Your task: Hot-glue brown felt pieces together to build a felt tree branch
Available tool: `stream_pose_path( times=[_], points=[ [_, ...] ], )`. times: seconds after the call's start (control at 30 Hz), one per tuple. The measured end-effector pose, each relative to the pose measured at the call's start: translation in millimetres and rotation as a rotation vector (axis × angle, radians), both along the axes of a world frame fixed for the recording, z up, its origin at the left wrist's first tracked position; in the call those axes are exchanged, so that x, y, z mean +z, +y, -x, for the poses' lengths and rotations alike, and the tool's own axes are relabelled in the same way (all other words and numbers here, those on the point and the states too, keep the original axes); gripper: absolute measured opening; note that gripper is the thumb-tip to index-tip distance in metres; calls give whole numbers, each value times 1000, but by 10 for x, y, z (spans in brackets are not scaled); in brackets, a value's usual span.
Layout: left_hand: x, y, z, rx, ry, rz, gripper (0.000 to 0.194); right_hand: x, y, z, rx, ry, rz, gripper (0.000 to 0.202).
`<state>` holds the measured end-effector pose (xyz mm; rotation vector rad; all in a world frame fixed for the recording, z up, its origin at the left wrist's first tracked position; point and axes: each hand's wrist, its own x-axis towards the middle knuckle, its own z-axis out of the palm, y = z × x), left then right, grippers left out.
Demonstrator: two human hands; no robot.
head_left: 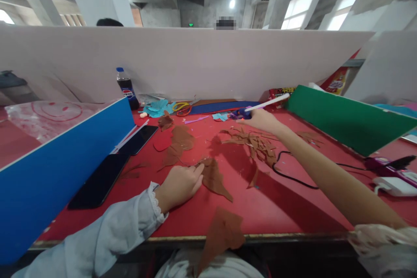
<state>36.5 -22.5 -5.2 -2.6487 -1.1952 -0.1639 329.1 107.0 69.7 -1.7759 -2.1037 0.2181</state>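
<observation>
My left hand [180,186] rests low over the red table, its fingers closed on the left edge of a brown leaf-shaped cut piece [215,178]. Farther off to the right, my right hand [260,120] is wrapped round a purple-blue glue gun [243,114]. A long white glue stick [272,101] pokes out of the gun's back, towards the upper right. Another brown piece [224,230] hangs over the near table edge. More brown cut pieces [180,139] lie beyond my left hand, and a heap of brown scraps [260,145] lies below my right hand.
A blue board [65,156] stands left and a green board [345,117] right. Two dark phones [100,180] lie beside the blue board. A cola bottle [127,89], yellow-handled scissors [182,107] and turquoise scraps [159,107] are at the back. A black cable [293,178] crosses under my right arm.
</observation>
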Motion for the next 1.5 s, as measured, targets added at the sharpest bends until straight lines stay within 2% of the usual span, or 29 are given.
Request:
stream_pose_path(
  times=[0.07, 0.13, 0.2, 0.3, 0.43, 0.57, 0.73, 0.93, 1.1, 1.4, 1.5],
  points=[
    [1, 2, 3, 3, 0, 4, 28, -16, 69, -113, -130, -24, -102, 54],
    [-3, 5, 5, 0, 3, 5, 28, -66, 104, -225, -132, 66, -91, 52],
    [-10, 8, 5, -6, 4, -1, 29, -135, 92, -322, -86, 168, -1, 50],
    [-25, 9, 5, -9, 9, -8, 29, -243, 5, -411, 31, 200, 183, 49],
    [-39, 11, 8, -4, 14, -20, 29, -323, -153, -392, 242, 310, 237, 56],
    [-31, 12, 15, -25, 8, -42, 28, -364, -259, -289, 299, 361, 319, 55],
    [-2, -9, 11, -132, 1, -15, 24, -509, -263, -223, 302, 389, 365, 51],
    [-27, 4, 5, -130, -51, -27, 25, -544, -320, -213, 455, 401, 437, 49],
    [-42, 53, 6, -122, -80, -58, 26, -538, -374, -240, 293, 307, 397, 49],
    [-48, 83, 4, -109, -73, -73, 28, -689, -464, -358, 80, -50, 163, 47],
    [-47, 98, 11, -88, -63, -87, 30, -728, -487, -392, 61, -133, 118, 49]
  ],
)
